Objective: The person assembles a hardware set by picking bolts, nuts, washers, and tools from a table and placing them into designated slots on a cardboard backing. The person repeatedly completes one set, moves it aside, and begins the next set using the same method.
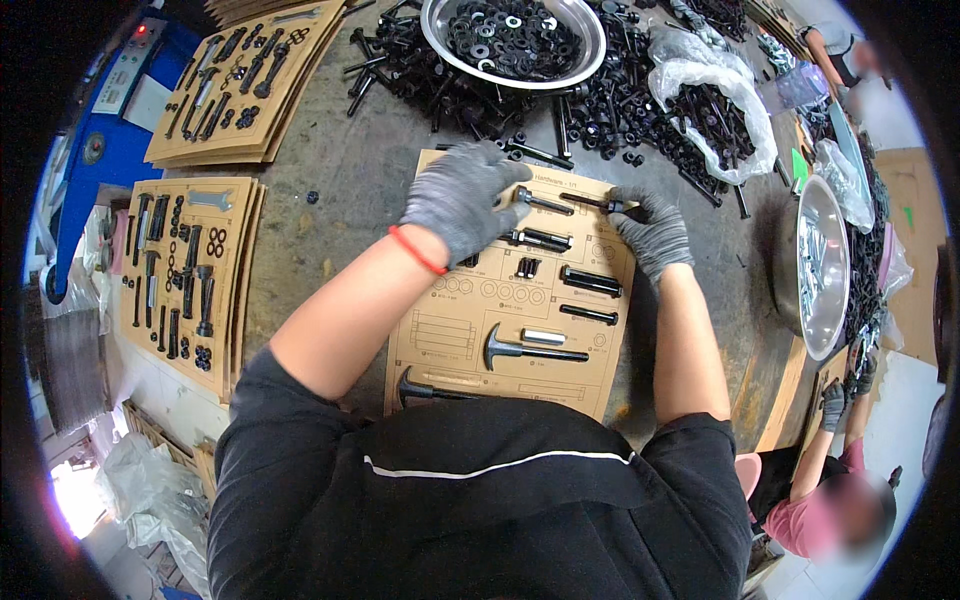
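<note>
A brown cardboard sheet [505, 378] with printed outlines lies in front of me. My left hand [457, 203], in a grey glove, reaches over its upper left part, with thumb and forefinger at the head end of a black bolt [548, 204]. Also gloved, my right hand [652, 232] pinches another black bolt [590, 202] at the upper right. Below them on the sheet are a thick group of black bolts [540, 241], short black pieces [527, 268], long black bolts [590, 280], a silver pin [543, 337] and two black T-shaped parts [530, 352].
Filled cardboard sheets [180, 280] lie stacked at left beside a blue machine [125, 75]. At the back are a metal bowl of washers [432, 40], loose black bolts [460, 105] and a plastic bag [760, 150]. Another bowl [790, 270] and a co-worker [820, 510] are at right.
</note>
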Tool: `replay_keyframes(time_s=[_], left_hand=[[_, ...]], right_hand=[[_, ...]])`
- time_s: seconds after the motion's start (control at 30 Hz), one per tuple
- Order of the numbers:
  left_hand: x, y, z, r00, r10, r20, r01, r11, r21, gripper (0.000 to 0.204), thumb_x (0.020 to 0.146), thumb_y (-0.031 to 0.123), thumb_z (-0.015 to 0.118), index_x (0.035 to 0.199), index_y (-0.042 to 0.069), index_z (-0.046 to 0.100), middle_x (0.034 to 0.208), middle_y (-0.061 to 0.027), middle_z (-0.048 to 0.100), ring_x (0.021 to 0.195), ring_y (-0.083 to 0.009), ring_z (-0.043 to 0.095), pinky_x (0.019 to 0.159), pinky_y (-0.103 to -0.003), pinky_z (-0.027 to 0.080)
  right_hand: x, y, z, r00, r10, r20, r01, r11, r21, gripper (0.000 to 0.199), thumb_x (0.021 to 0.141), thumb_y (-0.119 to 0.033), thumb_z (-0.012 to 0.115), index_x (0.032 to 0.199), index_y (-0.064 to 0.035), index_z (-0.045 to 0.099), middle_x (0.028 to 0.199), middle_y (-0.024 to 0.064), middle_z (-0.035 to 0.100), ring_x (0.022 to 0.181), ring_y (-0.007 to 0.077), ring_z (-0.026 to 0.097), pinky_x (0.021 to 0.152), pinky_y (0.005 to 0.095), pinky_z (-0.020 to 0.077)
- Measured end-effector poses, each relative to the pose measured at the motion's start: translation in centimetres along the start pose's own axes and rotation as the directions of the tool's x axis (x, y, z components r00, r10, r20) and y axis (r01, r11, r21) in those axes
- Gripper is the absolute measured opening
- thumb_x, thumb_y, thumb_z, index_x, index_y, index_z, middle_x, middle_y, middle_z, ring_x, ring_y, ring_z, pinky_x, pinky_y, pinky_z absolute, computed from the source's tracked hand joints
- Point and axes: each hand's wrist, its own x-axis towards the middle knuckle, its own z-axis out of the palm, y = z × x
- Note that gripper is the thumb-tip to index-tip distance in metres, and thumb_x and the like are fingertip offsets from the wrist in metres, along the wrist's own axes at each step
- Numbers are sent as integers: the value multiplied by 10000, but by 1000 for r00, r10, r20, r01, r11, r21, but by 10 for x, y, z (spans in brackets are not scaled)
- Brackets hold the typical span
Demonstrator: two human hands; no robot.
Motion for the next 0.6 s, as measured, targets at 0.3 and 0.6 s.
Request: replay_keyframes(time_s=[0.3, 0.6], left_hand=[[18, -2, 23, 950, -151, 273, 104, 978, 179, 312, 741, 301, 699, 999, 128, 675, 989, -95, 600, 964, -278, 565, 854, -382, 468], [20, -1, 27, 925, -220, 310, 168, 968, 186, 317, 759, 328, 685, 1009, 132, 678, 1000, -110, 615, 970, -285, 574, 858, -389, 467]], right_hand=[[19, 2, 22, 950, -295, 99, 311, 907, -284, 263, 816, -87, 661, 1077, -65, 636, 971, 95, 645, 918, 173, 611, 806, 305, 490], [21, 13, 26, 988, -115, 100, 106, 991, 85, 220, 772, -94, 709, 978, -49, 650, 909, 92, 652, 809, 182, 624, 766, 285, 507]])
